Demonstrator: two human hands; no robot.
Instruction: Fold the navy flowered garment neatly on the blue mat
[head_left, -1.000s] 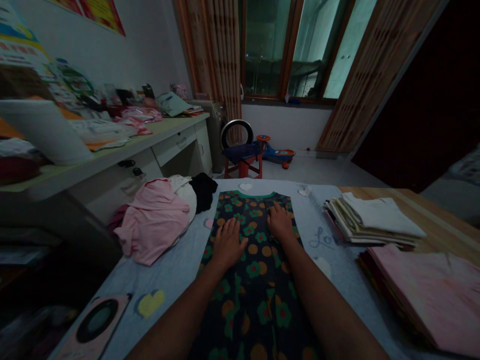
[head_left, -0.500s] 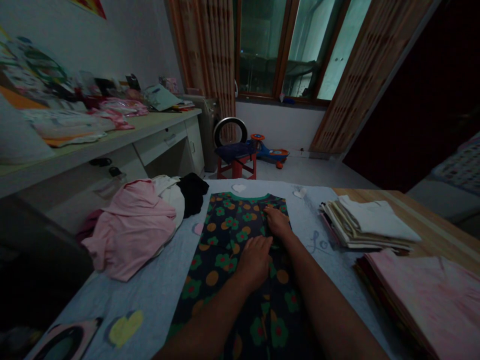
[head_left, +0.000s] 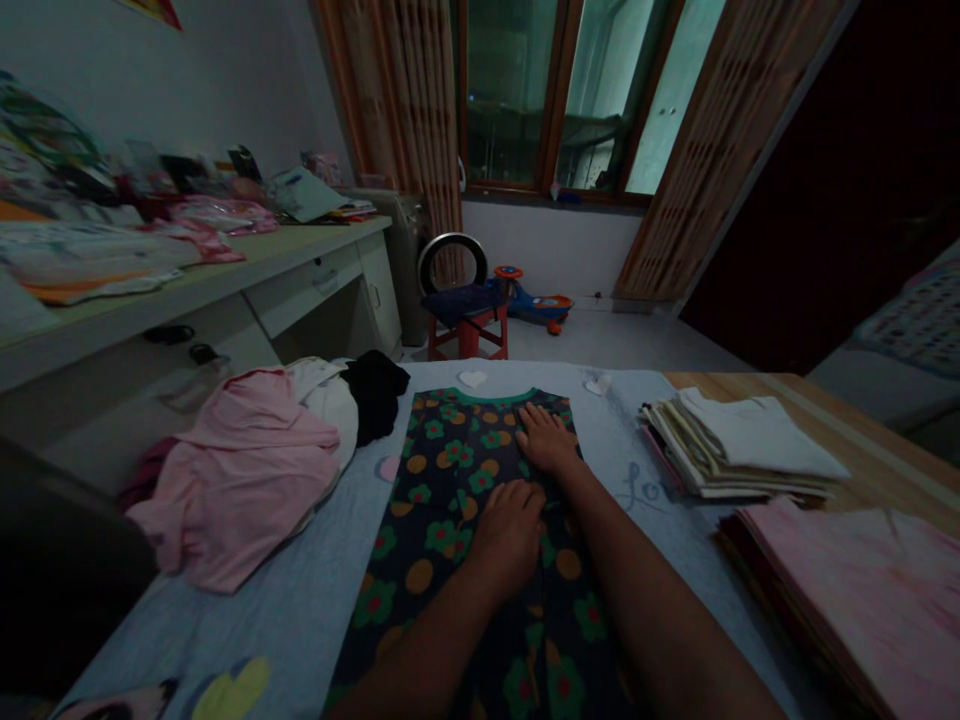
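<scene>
A dark floral garment (head_left: 427, 515) with green flowers, orange dots and a green neckline lies flat before me, its neck end pointing away. My right hand (head_left: 547, 440) rests on its upper right part, palm down and fingers spread. Lower and nearer the middle, my left hand (head_left: 508, 530) lies on the cloth with its fingers close together and slightly bent. Neither hand lifts any fabric. My forearms cover part of the garment's lower half.
A heart-patterned light blue cloth (head_left: 300, 590) covers the surface. At left is a loose heap with a pink garment (head_left: 262, 450) and a black one (head_left: 375, 395). Folded stacks stand at right, topped by white cloth (head_left: 757, 435) and pink cloth (head_left: 862, 580). Beyond is a red stool (head_left: 469, 340).
My right hand has shifted slightly up and left on the garment, and its fingers have spread flatter. My left hand stays nearly in place. The view has turned slightly.
</scene>
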